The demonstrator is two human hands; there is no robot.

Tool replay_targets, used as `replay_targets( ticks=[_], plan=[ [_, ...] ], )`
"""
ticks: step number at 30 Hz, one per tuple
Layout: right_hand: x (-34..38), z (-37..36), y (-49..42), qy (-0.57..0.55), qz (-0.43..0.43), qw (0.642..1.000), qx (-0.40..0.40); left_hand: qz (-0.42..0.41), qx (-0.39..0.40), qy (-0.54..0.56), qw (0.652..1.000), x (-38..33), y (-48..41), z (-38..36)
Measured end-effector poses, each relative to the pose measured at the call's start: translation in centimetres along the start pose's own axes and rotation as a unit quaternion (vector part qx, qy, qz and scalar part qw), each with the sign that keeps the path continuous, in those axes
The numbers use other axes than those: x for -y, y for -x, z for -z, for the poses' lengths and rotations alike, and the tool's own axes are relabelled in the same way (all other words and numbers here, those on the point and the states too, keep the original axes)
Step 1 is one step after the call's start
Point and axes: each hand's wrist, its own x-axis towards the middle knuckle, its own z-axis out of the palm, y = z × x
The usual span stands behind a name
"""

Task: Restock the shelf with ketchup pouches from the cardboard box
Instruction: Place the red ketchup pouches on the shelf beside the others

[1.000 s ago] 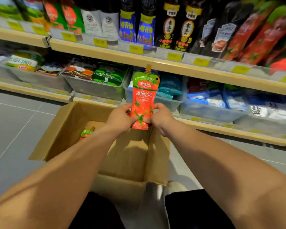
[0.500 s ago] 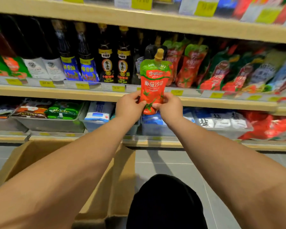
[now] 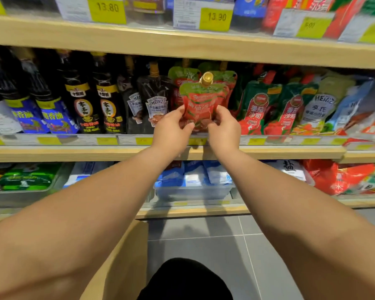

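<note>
A red and green ketchup pouch [image 3: 201, 100] with a gold cap stands upright at the front of the middle shelf [image 3: 74, 153]. My left hand [image 3: 171, 128] grips its lower left corner and my right hand [image 3: 224, 126] grips its lower right corner. Behind it stand matching ketchup pouches [image 3: 183, 81]. Only a flap of the cardboard box [image 3: 126, 263] shows, at the bottom between my arms; its inside is hidden.
Dark Heinz pouches [image 3: 157, 105] and soy sauce bottles [image 3: 108, 105] stand left of the pouch, other tomato pouches [image 3: 256, 107] right. The upper shelf [image 3: 182, 46] hangs close above. Blue packets [image 3: 195, 174] fill a bin below. Grey tiled floor [image 3: 204, 245] lies underneath.
Both hands have carried the pouch from above the box up and forward onto the middle shelf. The view has tilted upward, so the box has dropped almost out of sight.
</note>
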Motion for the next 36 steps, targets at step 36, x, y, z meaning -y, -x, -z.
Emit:
replay_targets(
  ticks=[36],
  plan=[
    [3.9, -7.3, 12.5, 0.153, 0.079, 0.978, 0.118, 0.076, -0.018, -0.048, 0.996, 10.6, 10.3, 8.2]
  ],
)
